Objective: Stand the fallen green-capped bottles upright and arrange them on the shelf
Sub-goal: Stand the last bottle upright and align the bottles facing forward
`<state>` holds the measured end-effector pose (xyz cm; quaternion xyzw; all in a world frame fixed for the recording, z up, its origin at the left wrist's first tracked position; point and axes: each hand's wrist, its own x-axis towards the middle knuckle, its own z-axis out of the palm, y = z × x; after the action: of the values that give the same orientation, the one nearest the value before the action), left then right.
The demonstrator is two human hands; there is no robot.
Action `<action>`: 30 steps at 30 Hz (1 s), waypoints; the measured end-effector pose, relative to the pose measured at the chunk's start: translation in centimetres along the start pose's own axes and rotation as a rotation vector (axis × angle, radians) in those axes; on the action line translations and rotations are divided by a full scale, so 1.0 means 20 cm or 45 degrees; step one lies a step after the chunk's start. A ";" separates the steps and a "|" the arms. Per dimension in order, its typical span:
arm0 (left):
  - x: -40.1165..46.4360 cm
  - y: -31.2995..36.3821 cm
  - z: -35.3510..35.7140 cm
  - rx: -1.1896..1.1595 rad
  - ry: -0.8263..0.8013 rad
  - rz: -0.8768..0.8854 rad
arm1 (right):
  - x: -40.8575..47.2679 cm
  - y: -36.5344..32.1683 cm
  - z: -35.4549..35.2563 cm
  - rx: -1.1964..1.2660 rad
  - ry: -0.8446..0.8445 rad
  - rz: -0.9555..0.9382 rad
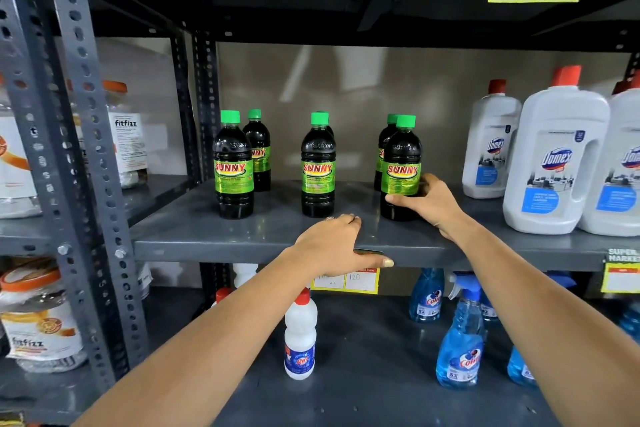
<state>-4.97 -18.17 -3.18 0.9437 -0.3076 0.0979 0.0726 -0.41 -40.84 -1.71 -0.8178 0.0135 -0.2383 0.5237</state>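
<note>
Several dark green-capped bottles with green SUNNY labels stand upright on the grey shelf (194, 225), in three front-and-back pairs. The left front bottle (233, 166) has one behind it (258, 149). The middle front bottle (318, 166) hides most of the one behind. My right hand (427, 206) wraps the lower part of the right front bottle (401, 166), which stands on the shelf; another bottle (384, 146) is behind it. My left hand (336, 246) rests flat over the shelf's front lip, fingers on top, thumb below, holding no bottle.
Large white Domex jugs (554, 163) with red caps stand close on the right. A perforated steel upright (62, 135) bounds the left, with fitfizz jars (124, 135) beyond. Below are a white red-capped bottle (300, 336) and blue spray bottles (460, 347). Yellow price tags hang from shelf edges.
</note>
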 end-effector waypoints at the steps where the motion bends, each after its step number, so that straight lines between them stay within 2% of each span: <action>1: 0.00 0.00 -0.01 -0.054 -0.021 -0.030 | 0.00 0.00 0.00 0.002 -0.010 -0.001; 3: -0.01 -0.01 -0.03 -0.304 0.040 -0.132 | 0.00 0.00 -0.01 -0.015 -0.035 -0.007; 6: -0.01 -0.11 -0.04 -0.685 0.452 -0.316 | -0.01 0.01 -0.02 -0.068 -0.075 -0.019; 8: -0.01 -0.20 -0.03 -0.651 0.692 -0.444 | -0.02 0.01 -0.02 -0.077 -0.086 -0.007; 9: 0.00 -0.23 -0.04 -0.621 0.740 -0.498 | -0.02 0.00 -0.01 -0.077 -0.085 -0.002; 11: 0.05 -0.29 -0.05 -0.640 0.721 -0.598 | -0.02 0.00 -0.01 -0.073 -0.093 0.016; 13: 0.12 -0.32 -0.07 -0.777 0.589 -0.648 | -0.03 0.00 -0.01 -0.080 -0.092 0.027; 15: 0.19 -0.34 -0.08 -0.997 0.436 -0.612 | -0.03 0.00 0.00 -0.090 -0.085 0.041; 17: 0.22 -0.34 -0.06 -1.105 0.404 -0.577 | -0.04 -0.01 -0.01 -0.101 -0.080 0.047; 22: 0.21 -0.32 -0.06 -1.054 0.422 -0.572 | -0.09 -0.02 -0.03 -0.110 -0.087 0.038; 30: 0.07 -0.23 -0.08 -0.990 0.391 -0.414 | -0.25 -0.05 -0.09 -0.157 -0.083 -0.043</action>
<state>-1.39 -14.93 -1.74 0.8569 -0.1550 0.1014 0.4811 -5.75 -40.60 -2.12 -0.8560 -0.0027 -0.2191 0.4683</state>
